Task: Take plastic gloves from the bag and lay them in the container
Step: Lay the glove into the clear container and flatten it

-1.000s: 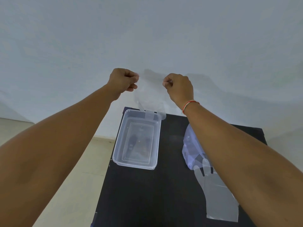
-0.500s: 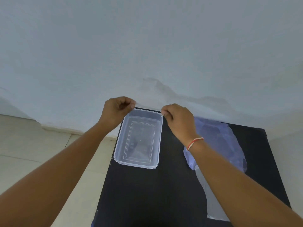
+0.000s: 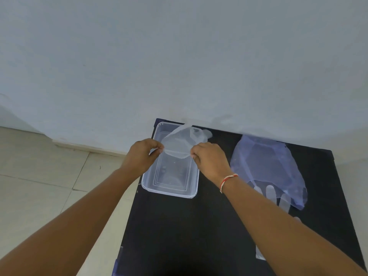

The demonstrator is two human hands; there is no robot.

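At centre frame, a left hand (image 3: 142, 154) and right hand (image 3: 210, 159) pinch the cuff corners of a thin, clear plastic glove (image 3: 180, 145) over a transparent rectangular plastic container (image 3: 171, 193), the flimsy, near-weightless film likely best held at its edges.

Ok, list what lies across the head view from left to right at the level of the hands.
Beige tiled floor → left hand → thin clear plastic glove stretched over the clear rectangular plastic container → right hand → bluish translucent plastic bag on the black table.
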